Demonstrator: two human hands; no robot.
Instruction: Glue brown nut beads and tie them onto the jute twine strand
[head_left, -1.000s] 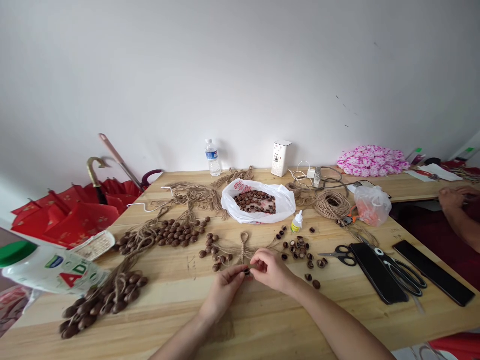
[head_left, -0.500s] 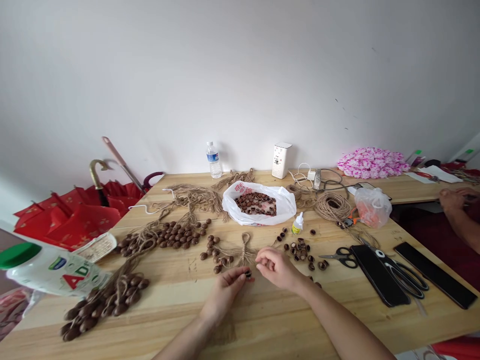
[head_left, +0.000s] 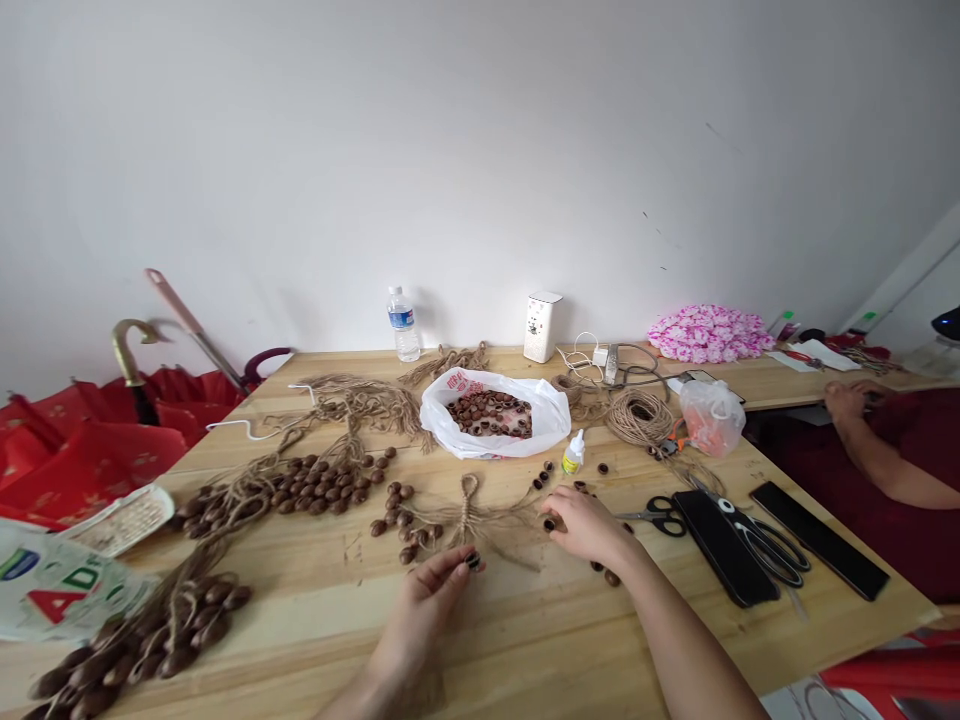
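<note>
Left hand (head_left: pixel 424 600) is pinched on a brown bead (head_left: pixel 473 560), just below the knotted jute cord (head_left: pixel 468 505). Right hand (head_left: pixel 583 522) is curled over loose beads (head_left: pixel 610 578) on the table (head_left: pixel 525 630); its grip is unclear. Best to pinch the bead by its sides, hole toward the cord.

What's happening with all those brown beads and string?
A person works at a wooden table. Their left hand pinches one dark bead beside a knotted twine bundle. Their right hand is down among the loose beads; whether it grips one is unclear. A bag of beads and a glue bottle sit behind. Another person's hand rests at the far right.
</note>
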